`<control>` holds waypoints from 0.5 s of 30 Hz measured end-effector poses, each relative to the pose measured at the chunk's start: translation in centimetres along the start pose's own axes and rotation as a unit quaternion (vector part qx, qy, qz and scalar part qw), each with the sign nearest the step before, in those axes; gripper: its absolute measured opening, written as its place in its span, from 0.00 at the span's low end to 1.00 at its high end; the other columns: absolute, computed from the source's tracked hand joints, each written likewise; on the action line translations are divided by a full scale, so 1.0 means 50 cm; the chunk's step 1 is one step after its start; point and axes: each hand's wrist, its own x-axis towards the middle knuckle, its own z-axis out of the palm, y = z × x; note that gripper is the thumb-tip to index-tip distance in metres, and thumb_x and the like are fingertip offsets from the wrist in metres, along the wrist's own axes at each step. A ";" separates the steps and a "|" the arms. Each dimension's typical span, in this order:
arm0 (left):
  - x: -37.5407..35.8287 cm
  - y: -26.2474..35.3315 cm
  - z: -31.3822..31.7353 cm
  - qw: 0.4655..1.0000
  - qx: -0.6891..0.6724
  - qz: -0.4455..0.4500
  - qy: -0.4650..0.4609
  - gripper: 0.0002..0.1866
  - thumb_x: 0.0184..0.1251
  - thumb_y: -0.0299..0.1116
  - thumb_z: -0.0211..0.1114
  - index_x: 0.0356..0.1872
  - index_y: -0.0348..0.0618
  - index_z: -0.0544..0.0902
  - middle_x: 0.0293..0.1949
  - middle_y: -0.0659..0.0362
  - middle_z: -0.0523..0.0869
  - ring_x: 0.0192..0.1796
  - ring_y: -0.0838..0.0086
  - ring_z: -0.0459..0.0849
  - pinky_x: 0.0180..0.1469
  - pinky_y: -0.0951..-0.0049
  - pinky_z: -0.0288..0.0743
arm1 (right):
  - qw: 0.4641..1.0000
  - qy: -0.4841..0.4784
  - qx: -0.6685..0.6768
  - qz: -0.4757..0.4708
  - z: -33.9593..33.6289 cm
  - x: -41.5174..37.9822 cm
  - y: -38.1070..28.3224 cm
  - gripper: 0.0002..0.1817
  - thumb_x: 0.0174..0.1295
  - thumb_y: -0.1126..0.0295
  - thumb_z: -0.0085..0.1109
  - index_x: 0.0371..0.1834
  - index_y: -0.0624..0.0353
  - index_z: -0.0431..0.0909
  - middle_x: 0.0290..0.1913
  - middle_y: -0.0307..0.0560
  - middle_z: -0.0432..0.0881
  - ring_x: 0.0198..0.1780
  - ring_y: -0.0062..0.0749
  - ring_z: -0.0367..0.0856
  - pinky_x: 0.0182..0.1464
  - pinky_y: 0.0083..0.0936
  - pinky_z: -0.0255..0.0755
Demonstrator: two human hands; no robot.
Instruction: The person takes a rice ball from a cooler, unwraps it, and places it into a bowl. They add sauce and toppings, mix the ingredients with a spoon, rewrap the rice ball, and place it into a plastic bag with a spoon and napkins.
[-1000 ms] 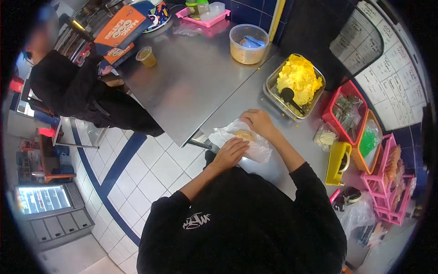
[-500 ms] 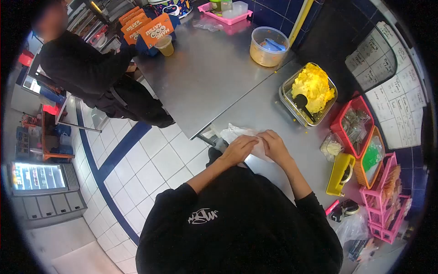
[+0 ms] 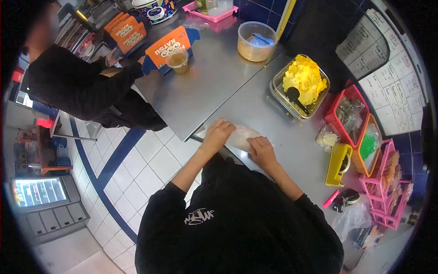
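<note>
A pale, thin bag or wrapper [image 3: 242,138] lies at the front edge of the steel counter. My left hand [image 3: 220,134] grips its left end with fingers bent together. At its right end, the curled fingers of my right hand [image 3: 262,151] hold the other side. Whatever the wrapper contains cannot be made out. Beyond my right hand stands a clear container [image 3: 277,97] heaped with yellow food [image 3: 305,81], a black scoop [image 3: 295,98] resting on it.
A co-worker [image 3: 77,86] stands at the left. Orange boxes [image 3: 167,48], a cup [image 3: 178,61] and a round tub [image 3: 255,50] stand farther back. Right are a red basket [image 3: 329,114], a yellow tape dispenser [image 3: 335,166] and pink racks [image 3: 376,196].
My hands have moved apart, exposing more of the wrapper between them. One orange box and the cup now stand apart from the other boxes, nearer the counter's middle. The view has shifted slightly.
</note>
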 end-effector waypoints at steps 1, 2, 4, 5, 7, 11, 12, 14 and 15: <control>0.010 0.011 -0.027 0.999 0.049 0.008 -0.003 0.09 0.48 0.28 0.59 0.33 0.44 0.81 0.37 0.59 0.79 0.41 0.67 0.75 0.44 0.68 0.70 | 1.000 0.009 0.008 -0.009 0.003 -0.005 0.001 0.14 0.43 0.79 0.57 0.36 0.59 0.74 0.32 0.48 0.76 0.35 0.44 0.74 0.39 0.35 0.68; 0.008 0.015 -0.049 0.994 0.099 -0.011 -0.032 0.08 0.49 0.28 0.59 0.32 0.44 0.81 0.37 0.58 0.79 0.41 0.67 0.74 0.44 0.68 0.69 | 1.000 0.019 0.017 -0.008 0.003 -0.007 -0.002 0.14 0.43 0.79 0.57 0.36 0.59 0.75 0.33 0.48 0.75 0.35 0.44 0.74 0.39 0.35 0.69; 0.000 0.025 -0.087 0.975 0.198 -0.048 -0.088 0.07 0.49 0.28 0.59 0.31 0.44 0.81 0.37 0.57 0.78 0.42 0.68 0.74 0.45 0.67 0.68 | 0.999 0.039 0.034 -0.004 0.000 -0.009 -0.010 0.13 0.42 0.80 0.56 0.35 0.58 0.76 0.33 0.48 0.75 0.36 0.44 0.74 0.40 0.36 0.69; 0.013 0.044 -0.109 0.976 0.168 -0.079 -0.117 0.08 0.49 0.25 0.58 0.32 0.42 0.79 0.38 0.54 0.77 0.44 0.62 0.75 0.46 0.64 0.69 | 0.998 0.047 0.041 0.003 -0.002 -0.009 -0.015 0.14 0.42 0.80 0.56 0.35 0.59 0.76 0.33 0.48 0.75 0.36 0.44 0.75 0.40 0.35 0.70; 0.029 0.070 -0.089 0.994 -0.032 -0.068 -0.082 0.08 0.52 0.24 0.55 0.35 0.41 0.78 0.40 0.51 0.76 0.45 0.57 0.75 0.47 0.61 0.70 | 0.996 0.063 0.055 0.014 -0.005 -0.008 -0.021 0.14 0.43 0.80 0.56 0.36 0.59 0.76 0.33 0.48 0.75 0.36 0.45 0.75 0.40 0.34 0.71; 0.002 0.049 0.046 0.978 -0.144 -0.132 -0.072 0.11 0.56 0.21 0.51 0.42 0.38 0.71 0.42 0.45 0.75 0.46 0.47 0.75 0.47 0.55 0.71 | 0.949 0.126 0.137 0.256 0.019 -0.026 0.002 0.12 0.45 0.80 0.59 0.36 0.60 0.77 0.36 0.47 0.76 0.34 0.38 0.78 0.36 0.28 0.73; -0.002 0.037 0.076 0.978 -0.121 -0.158 -0.053 0.11 0.57 0.22 0.51 0.42 0.38 0.70 0.42 0.44 0.75 0.45 0.46 0.75 0.46 0.55 0.72 | 0.930 0.142 0.149 0.305 0.018 -0.031 0.012 0.12 0.45 0.79 0.60 0.36 0.60 0.77 0.37 0.48 0.75 0.33 0.37 0.77 0.35 0.27 0.73; 0.009 0.034 0.058 0.957 -0.137 -0.236 -0.095 0.11 0.58 0.23 0.51 0.43 0.37 0.68 0.42 0.43 0.74 0.44 0.45 0.77 0.44 0.52 0.73 | 0.912 0.149 0.133 0.359 0.012 -0.041 0.017 0.14 0.44 0.78 0.61 0.37 0.60 0.76 0.37 0.48 0.74 0.32 0.37 0.77 0.34 0.27 0.72; 0.014 0.033 0.057 0.955 -0.123 -0.253 -0.098 0.10 0.58 0.23 0.51 0.42 0.37 0.68 0.42 0.42 0.74 0.43 0.44 0.77 0.44 0.51 0.73 | 0.916 0.138 0.104 0.362 0.007 -0.041 0.019 0.14 0.44 0.77 0.62 0.37 0.59 0.76 0.38 0.49 0.73 0.32 0.37 0.76 0.33 0.28 0.72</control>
